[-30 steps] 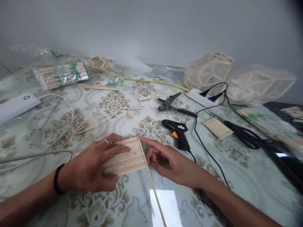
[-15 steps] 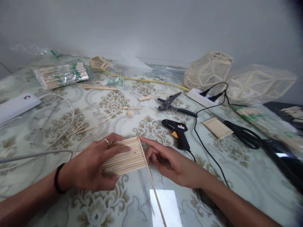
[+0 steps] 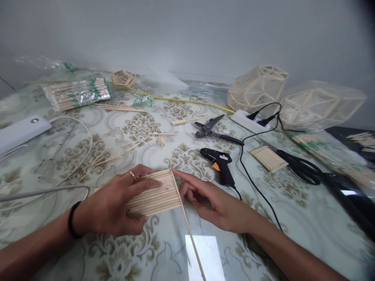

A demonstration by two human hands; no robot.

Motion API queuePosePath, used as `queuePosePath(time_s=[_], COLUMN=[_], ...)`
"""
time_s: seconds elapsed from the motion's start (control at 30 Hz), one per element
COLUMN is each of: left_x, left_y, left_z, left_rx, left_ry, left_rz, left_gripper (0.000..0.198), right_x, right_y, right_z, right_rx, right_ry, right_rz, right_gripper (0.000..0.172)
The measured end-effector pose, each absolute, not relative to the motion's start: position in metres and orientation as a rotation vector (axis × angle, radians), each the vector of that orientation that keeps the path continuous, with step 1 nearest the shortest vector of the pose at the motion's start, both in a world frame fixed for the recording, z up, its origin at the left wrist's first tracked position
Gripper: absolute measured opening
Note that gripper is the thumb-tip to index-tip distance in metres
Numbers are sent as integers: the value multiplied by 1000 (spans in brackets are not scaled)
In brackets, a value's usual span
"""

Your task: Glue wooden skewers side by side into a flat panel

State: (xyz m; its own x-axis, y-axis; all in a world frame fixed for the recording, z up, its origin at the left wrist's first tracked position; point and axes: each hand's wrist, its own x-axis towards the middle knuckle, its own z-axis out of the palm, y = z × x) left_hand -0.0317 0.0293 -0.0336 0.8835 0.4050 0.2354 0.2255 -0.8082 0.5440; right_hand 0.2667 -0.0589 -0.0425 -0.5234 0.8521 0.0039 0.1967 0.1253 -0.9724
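My left hand [image 3: 109, 205], with a ring and a dark wristband, is closed around a flat panel of thin wooden sticks [image 3: 159, 197] laid side by side. Its index finger lies along the top face. A longer wooden stick [image 3: 191, 236] runs across the panel's right end and sticks out well past it towards me. My right hand [image 3: 218, 205] presses an index fingertip against the far end of that stick, its other fingers curled against the panel's right edge. Beyond the right hand lies a black glue gun [image 3: 219, 162] with an orange trigger.
Black cutters [image 3: 211, 130] lie behind the glue gun. To the right are a small stick panel [image 3: 269, 158], a power strip [image 3: 250, 121] with black cords, and stick-framed shapes [image 3: 259, 88]. Bagged sticks [image 3: 79, 93], loose offcuts [image 3: 99, 156] and a white device [image 3: 22, 132] occupy the left.
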Motion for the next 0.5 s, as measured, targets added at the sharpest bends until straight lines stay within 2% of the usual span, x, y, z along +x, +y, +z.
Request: queuePosePath(time_s=[0.5], left_x=[-32], left_y=[28], left_z=[-32], left_rx=[2547], left_ry=[490], left_rz=[453], left_gripper=[77], right_x=[261], right_y=[-61], right_z=[-41], right_rx=[-1155], right_ry=[-1784], right_rz=[1432], right_gripper=[88])
